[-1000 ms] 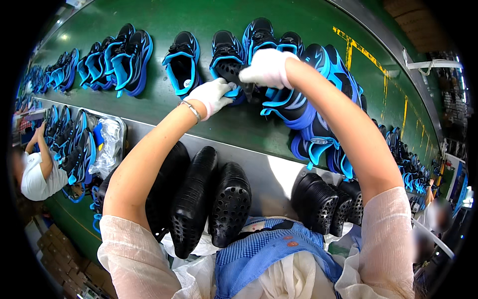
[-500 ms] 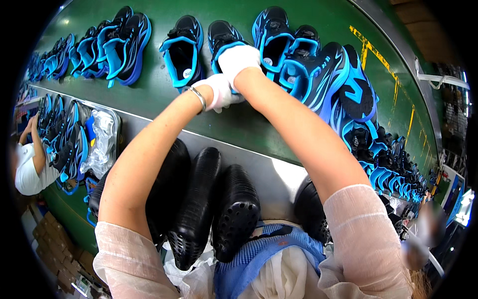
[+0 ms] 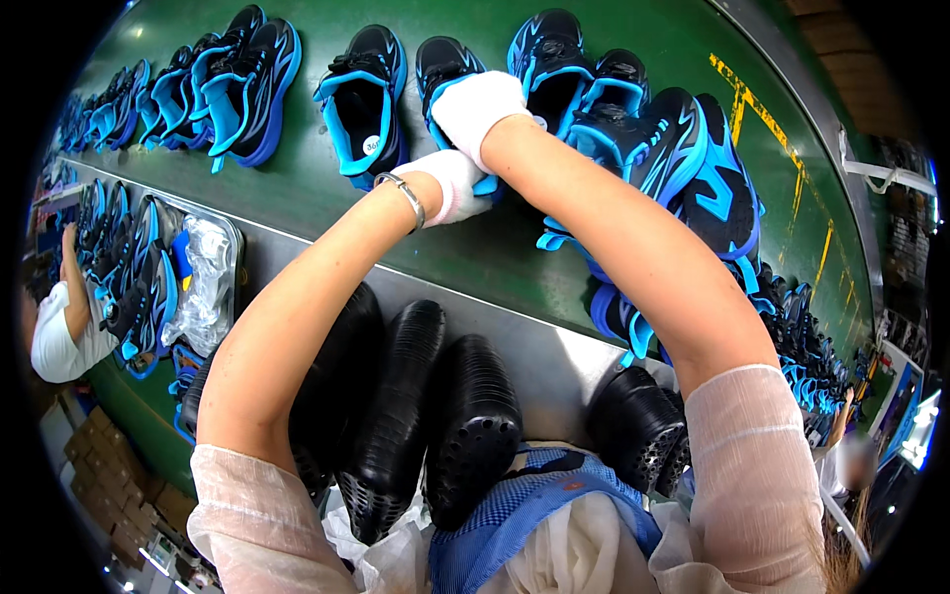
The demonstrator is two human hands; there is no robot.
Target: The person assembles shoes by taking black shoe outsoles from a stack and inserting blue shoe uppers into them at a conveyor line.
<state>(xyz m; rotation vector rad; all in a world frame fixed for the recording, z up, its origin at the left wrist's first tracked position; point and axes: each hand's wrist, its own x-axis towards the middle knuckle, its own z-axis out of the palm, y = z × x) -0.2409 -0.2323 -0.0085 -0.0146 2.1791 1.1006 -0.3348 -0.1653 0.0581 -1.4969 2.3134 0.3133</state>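
Black-and-blue shoe (image 3: 447,61): on green table (image 3: 515,259), toe pointing away | right hand (image 3: 482,111) over its opening, left hand (image 3: 460,188) at its heel end | grip: cannot tell for either (fingers hidden by white gloves and wrists) | step, seemingly: two-handed work at the opening | next move likely calls for a steadied heel

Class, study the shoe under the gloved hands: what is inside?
Over the shoe, the right hand hides most of the opening and the left hand the near end, so the inside cannot be seen. Its black toe and blue edging show.
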